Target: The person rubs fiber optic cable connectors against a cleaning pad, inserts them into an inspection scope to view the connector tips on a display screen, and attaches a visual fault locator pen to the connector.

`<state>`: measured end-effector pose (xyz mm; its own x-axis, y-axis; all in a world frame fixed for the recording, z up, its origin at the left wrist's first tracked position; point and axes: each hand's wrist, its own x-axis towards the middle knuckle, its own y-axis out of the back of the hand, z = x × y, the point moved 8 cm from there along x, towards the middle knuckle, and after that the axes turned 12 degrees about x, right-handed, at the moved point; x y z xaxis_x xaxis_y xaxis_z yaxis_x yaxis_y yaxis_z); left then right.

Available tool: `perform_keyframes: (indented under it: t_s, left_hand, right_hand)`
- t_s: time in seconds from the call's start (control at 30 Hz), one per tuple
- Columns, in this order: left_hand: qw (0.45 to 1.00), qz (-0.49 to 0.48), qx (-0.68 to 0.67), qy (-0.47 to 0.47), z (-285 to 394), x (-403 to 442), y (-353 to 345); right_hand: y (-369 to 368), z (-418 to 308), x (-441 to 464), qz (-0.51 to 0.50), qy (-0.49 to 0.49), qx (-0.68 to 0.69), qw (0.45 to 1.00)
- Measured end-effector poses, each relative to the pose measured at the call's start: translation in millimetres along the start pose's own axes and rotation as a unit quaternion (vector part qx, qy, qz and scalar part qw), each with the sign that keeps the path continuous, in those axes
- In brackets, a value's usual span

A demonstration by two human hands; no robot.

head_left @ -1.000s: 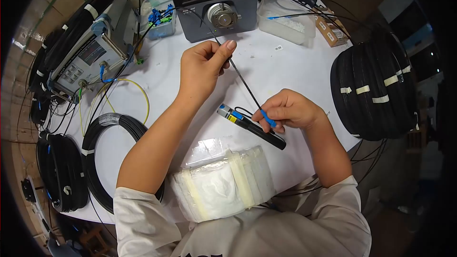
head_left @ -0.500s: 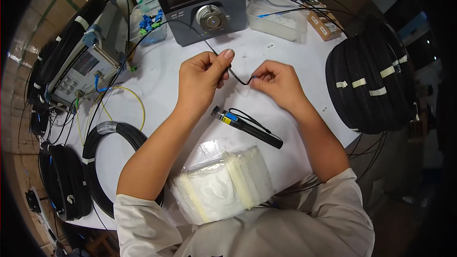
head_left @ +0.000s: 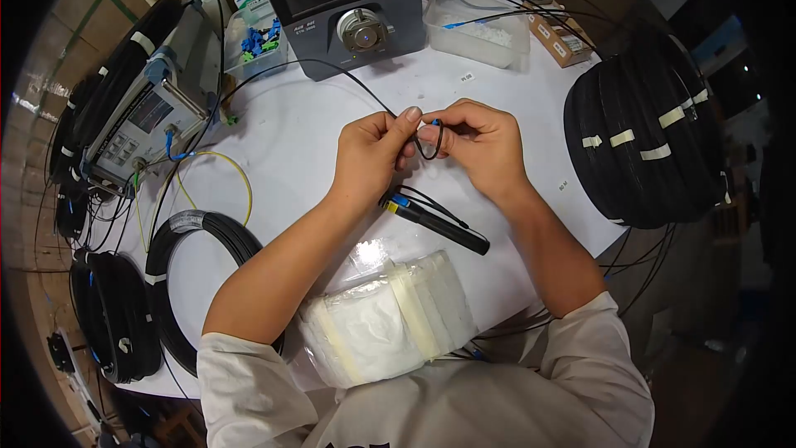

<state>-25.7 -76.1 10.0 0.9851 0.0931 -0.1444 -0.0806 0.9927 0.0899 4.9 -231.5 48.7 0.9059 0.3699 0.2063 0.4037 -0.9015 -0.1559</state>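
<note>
A thin black cable point(head_left: 312, 60) arcs across the table to my left hand point(head_left: 371, 152), which pinches it between thumb and fingers. Beyond that grip, the cable bends into a small loop. My right hand point(head_left: 487, 143) is closed on the cable's end, where a small blue connector point(head_left: 435, 123) shows at the fingertips. The two hands are close together above the white table. Just below them lies a black pen-shaped tool point(head_left: 444, 230) with a blue switch, a yellow label and a wrist strap; my left wrist is near its tip.
At the back stands a dark device point(head_left: 356, 50) with a round metal port. A tub of blue and green connectors point(head_left: 264, 40) and a clear tub point(head_left: 481, 46) flank it. Coiled black cables point(head_left: 643, 145) sit right, a metered instrument point(head_left: 145, 129) left, a wrapped white pack point(head_left: 377, 323) in front.
My hands have come closer together; the left moved right. The cable end has curled up from a nearly straight stretch into a small loop, and the blue connector shows more.
</note>
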Motion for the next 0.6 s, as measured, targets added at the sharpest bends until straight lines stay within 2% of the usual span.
perform_keyframes:
  t_s: [0.17, 0.4, 0.5, 0.6]
  left_hand:
    - [1.0, 0.023, 0.002, -0.006, 2.0, 1.3, 4.5]
    - [0.999, 0.033, 0.009, -0.008, 0.8, 3.3, 7.7]
    - [0.998, 0.056, -0.021, -0.017, 12.7, 4.5, 19.1]
    - [0.997, 0.06, -0.034, -0.04, 26.5, 5.3, 25.6]
  right_hand:
    - [-3.7, 4.5, -3.8, -0.02, -0.026, 0.004, 0.999]
    - [-0.9, 5.7, -3.7, -0.024, -0.012, -0.037, 0.999]
    - [12.4, -5.7, 0.2, 0.016, 0.073, -0.104, 0.992]
    - [23.5, -20.9, -5.1, -0.051, 0.047, -0.182, 0.981]
